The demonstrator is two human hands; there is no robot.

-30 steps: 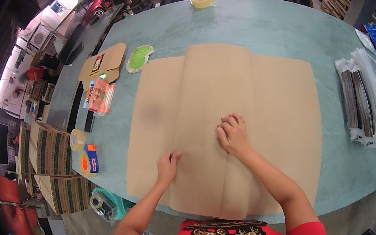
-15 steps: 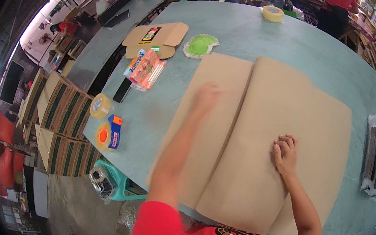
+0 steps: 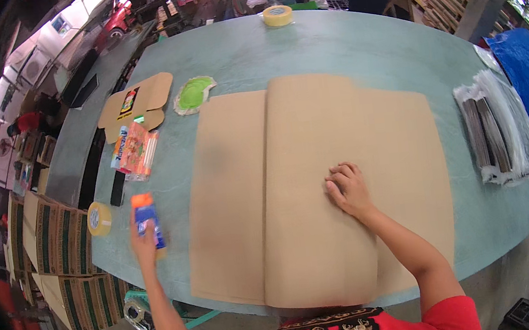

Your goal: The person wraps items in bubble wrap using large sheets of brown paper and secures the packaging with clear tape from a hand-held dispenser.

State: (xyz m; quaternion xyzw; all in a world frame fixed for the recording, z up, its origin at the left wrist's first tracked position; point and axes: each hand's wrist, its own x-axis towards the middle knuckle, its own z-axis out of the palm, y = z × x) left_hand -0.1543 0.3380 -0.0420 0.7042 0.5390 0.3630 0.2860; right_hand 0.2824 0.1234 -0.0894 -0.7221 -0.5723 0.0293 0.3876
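Left grip [image 3: 144,238] on blue bottle [image 3: 147,220], tape roll [image 3: 99,218] beside; right hand [image 3: 346,185] flat on cardboard [image 3: 292,181]

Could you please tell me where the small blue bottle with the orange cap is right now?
In the head view, the small blue bottle with the orange cap is at the table's left edge, gripped by the left hand, just right of a yellow tape roll.

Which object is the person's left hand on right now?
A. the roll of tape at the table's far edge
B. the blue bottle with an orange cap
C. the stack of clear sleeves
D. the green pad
B: the left hand grips the blue bottle with an orange cap near the table's left edge, while the right hand presses on the flat cardboard sheet.
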